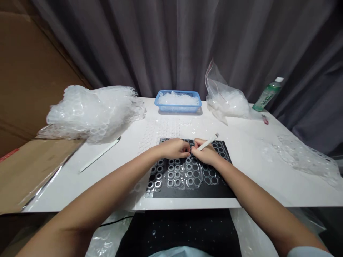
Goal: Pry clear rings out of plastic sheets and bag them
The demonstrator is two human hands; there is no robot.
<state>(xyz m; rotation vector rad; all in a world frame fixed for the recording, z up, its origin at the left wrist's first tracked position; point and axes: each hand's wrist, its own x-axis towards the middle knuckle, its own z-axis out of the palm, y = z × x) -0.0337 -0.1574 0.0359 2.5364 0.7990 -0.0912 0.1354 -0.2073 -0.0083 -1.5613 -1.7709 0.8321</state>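
Observation:
In front of me lies a black mat (193, 193) bearing clear plastic sheets (192, 178) with rows of round rings, some white or silvery and some see-through with dark centres. My left hand (175, 148) is over the mat's upper part, its fingers bent and pinched together; whatever they grip is too small to make out. Close beside it, fingertips almost meeting, my right hand (205, 152) is closed round a slim white pen-like tool (208, 141). The tool's far end points up and to the right.
A blue basket (178, 109) of clear pieces stands at the back. Left are a heap of clear plastic sheets (88, 110), a thin white stick (100, 155) and cardboard (40, 167). Right are a zip bag (230, 101), a green bottle (268, 94) and loose plastic scraps (305, 155).

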